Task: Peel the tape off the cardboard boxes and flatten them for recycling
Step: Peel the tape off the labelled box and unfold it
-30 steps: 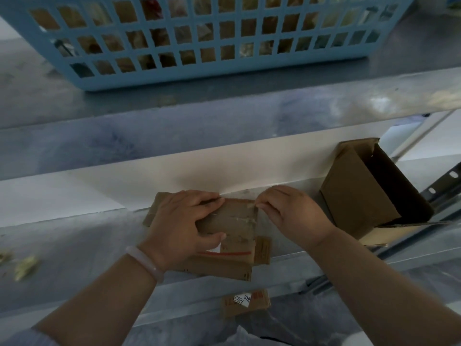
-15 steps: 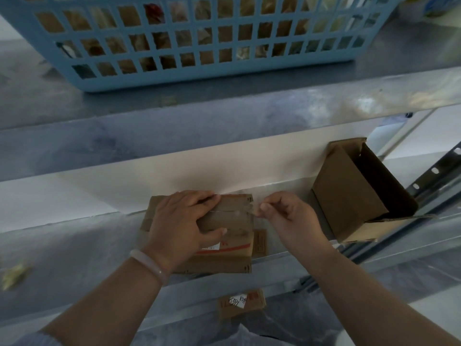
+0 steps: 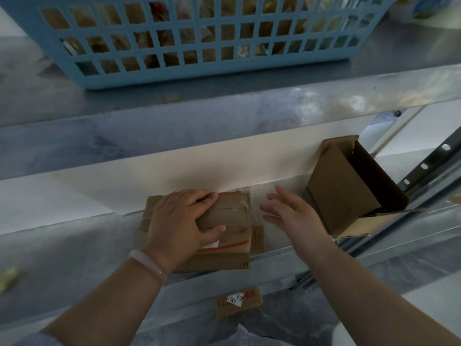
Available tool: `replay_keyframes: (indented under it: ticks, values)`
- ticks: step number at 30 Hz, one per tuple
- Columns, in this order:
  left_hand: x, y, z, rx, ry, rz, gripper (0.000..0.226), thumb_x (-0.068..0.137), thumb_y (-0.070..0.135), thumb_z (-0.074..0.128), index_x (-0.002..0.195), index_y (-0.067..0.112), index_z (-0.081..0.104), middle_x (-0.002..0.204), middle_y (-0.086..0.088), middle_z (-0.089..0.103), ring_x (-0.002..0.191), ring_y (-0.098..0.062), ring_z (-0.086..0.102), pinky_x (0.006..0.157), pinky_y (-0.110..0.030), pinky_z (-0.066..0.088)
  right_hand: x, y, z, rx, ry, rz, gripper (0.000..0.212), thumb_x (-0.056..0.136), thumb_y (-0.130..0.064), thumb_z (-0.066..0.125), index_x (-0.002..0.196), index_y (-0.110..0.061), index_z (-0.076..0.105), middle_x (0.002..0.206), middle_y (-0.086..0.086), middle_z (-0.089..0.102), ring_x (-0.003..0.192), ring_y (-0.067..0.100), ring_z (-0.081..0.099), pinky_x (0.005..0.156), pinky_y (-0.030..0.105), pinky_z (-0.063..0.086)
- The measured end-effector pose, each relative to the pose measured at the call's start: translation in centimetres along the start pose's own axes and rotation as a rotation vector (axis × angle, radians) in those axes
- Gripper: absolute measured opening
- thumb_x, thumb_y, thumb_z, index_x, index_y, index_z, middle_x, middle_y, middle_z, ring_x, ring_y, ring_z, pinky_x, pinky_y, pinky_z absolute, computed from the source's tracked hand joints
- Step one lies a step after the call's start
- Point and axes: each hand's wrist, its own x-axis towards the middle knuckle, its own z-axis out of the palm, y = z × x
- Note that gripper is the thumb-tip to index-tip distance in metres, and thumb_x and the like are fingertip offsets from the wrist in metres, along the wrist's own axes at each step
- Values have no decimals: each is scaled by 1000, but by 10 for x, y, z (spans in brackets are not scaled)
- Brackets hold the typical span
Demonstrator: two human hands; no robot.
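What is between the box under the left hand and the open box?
The right hand, fingers spread and holding nothing, over the shelf; the head view shows it.

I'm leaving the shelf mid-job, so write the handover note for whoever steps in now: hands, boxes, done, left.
Left hand grips the small box on the shelf.
Right hand is open just right of it, holding nothing I can make out.
Open box lies on its side further right, not flattened.
Done: unclear; tape scraps seem to show on the small box's seam.
Left: finish peeling, then flatten both boxes.
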Motion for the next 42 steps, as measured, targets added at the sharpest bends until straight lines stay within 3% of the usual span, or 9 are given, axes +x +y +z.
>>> replay_keyframes:
  ticks: [3, 6, 12, 16, 20, 28, 34, 39, 42]
  values:
    - [0, 1, 0, 4, 3, -1, 74, 71, 75, 44, 131, 35, 55, 134, 17, 52, 121, -10, 48, 103, -37, 38, -6, 5, 3, -391, -148, -64, 26, 90, -19, 65, 110, -34, 72, 104, -14, 73, 98, 1, 66, 93, 23, 51]
    - [0, 1, -1, 23, -7, 3, 74, 72, 76, 42, 132, 35, 54, 134, 17, 52, 121, -11, 48, 103, -38, 38, -8, 8, 11, -537, -48, -167, 16, 89, -22, 67, 100, -31, 75, 84, -23, 72, 82, -11, 64, 68, 3, 47]
    - [-1, 1, 0, 35, -12, -2, 75, 72, 77, 41, 132, 35, 55, 135, 18, 52, 121, -10, 48, 102, -37, 38, 1, 6, 14, -641, 40, -165, 9, 85, -32, 71, 76, -32, 69, 68, -20, 69, 68, -6, 62, 56, 10, 47]
    - [0, 2, -1, 42, -17, 4, 75, 72, 77, 40, 132, 35, 55, 135, 18, 51, 121, -10, 47, 103, -35, 37, 6, 2, 21, -559, 24, -85, 32, 82, -45, 70, 110, -29, 68, 101, -15, 69, 87, 2, 65, 77, 25, 56]
    - [0, 3, -2, 36, -16, -4, 75, 71, 77, 40, 132, 35, 55, 134, 17, 53, 120, -11, 48, 102, -36, 37, 0, 5, 29, -777, 73, -342, 27, 85, -40, 69, 110, -29, 72, 98, -22, 64, 81, -9, 59, 61, -2, 40]
    - [-1, 4, -3, 18, -18, -10, 77, 70, 77, 38, 131, 35, 56, 133, 16, 53, 121, -12, 48, 104, -38, 36, -9, 8, 25, -1024, 44, -714, 7, 88, -21, 70, 88, -14, 73, 96, 2, 69, 94, 18, 60, 77, 21, 43]
    - [-1, 4, -1, 7, -4, -15, 76, 69, 78, 39, 130, 36, 56, 132, 17, 54, 120, -12, 49, 105, -37, 36, -8, -3, 24, -1075, -15, -677, 13, 94, -25, 61, 88, -16, 67, 85, -1, 64, 80, 14, 57, 66, 20, 39]
    - [0, 3, 1, 8, 4, -21, 75, 70, 79, 38, 130, 37, 56, 132, 18, 54, 119, -11, 49, 104, -37, 37, -6, -9, 22, -752, 70, -378, 19, 87, -32, 69, 69, -32, 61, 65, -16, 64, 70, -6, 61, 58, 5, 42]
    - [1, 2, 2, 30, -5, -14, 75, 72, 79, 37, 131, 37, 55, 132, 18, 54, 119, -11, 49, 104, -38, 38, -3, -12, 20, -464, 73, -204, 8, 84, -26, 73, 77, -29, 71, 72, -11, 73, 72, 7, 70, 73, 30, 59]
